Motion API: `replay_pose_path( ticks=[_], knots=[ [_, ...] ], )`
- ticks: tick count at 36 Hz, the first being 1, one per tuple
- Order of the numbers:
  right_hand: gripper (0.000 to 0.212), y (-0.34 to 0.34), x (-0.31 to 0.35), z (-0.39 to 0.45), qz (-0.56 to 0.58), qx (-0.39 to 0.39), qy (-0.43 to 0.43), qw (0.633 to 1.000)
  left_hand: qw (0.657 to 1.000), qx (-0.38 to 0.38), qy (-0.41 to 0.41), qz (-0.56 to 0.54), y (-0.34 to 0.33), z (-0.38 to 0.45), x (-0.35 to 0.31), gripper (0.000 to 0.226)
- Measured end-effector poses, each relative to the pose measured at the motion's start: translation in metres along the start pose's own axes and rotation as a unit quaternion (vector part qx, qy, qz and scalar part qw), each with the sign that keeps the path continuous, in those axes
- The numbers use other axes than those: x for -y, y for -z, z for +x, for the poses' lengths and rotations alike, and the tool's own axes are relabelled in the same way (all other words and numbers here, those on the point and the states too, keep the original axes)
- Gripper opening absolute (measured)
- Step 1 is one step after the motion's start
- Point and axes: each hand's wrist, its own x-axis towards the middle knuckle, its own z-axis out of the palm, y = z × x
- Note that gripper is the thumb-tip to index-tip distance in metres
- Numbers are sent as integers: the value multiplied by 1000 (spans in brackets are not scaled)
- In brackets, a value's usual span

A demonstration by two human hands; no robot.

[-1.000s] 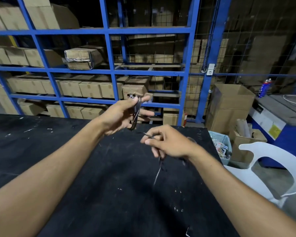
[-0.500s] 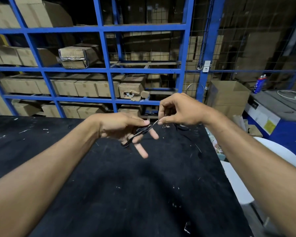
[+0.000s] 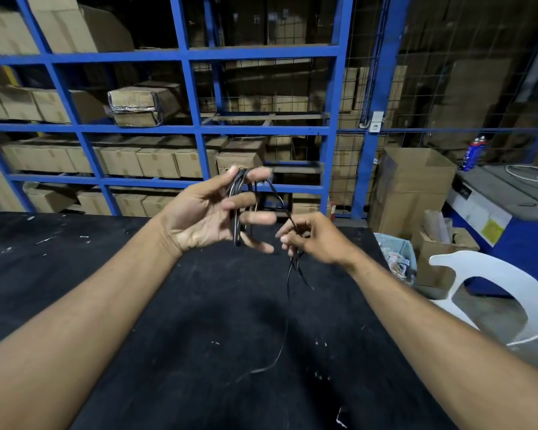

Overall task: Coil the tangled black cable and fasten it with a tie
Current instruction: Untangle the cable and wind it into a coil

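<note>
Left hand [image 3: 205,212] holds looped black cable [image 3: 237,209]; right hand [image 3: 311,237] pinches its trailing strand above the table [image 3: 137,305].

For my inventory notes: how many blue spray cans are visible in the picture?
2. Both blue spray cans stand side by side at the far right, behind the grey-topped blue machine. More may be hidden behind the boxes.

Both hands are hovering above the table [image 3: 137,305], the left hand [image 3: 205,215] sitting left of the right hand [image 3: 314,237] with the cable [image 3: 238,193] running between them, while the rack [image 3: 187,128] is standing behind the table and the chair [image 3: 491,302] is sitting to its right.
</note>
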Motion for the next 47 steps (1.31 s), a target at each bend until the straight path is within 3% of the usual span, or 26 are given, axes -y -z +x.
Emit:
replay_pose_path(
  ticks=[6,14,17,22,26,29,32,35,42,43,47],
  knots=[
    [15,-32,-18,-1,37,-3,-34,999,987,-117,-102,28,-3,12,-7,47],
    [23,-64,-18,-6,35,7,-29,999,970,-180,-161,17,3,27,-4,48],
    [24,-69,-18,-11,-15,16,-26,999,960,-209,-185,31,10,24,-10,45],
    [46,-74,-13,-23,47,37,-37,998,935,-267,-224,64,14,23,-18,43],
    [38,-85,-12,-31,47,64,-36,996,906,-324,-244,118,20,22,-27,43],
    [29,-82,-8,-34,119,55,-56,990,888,-347,-221,207,22,20,-28,44],
    [32,-72,-4,-35,125,34,-26,991,849,-385,-188,310,23,17,-26,44],
    [40,-60,1,-35,106,12,5,994,774,-408,-148,461,26,12,-23,43],
    [39,-35,20,-25,96,-60,26,993,616,-281,49,734,28,8,10,37],
    [40,-32,21,-24,86,-69,25,994,605,-275,60,745,28,9,13,37],
    [38,-25,18,-22,22,-107,11,994,613,-277,93,735,28,14,22,41]
  ],
)
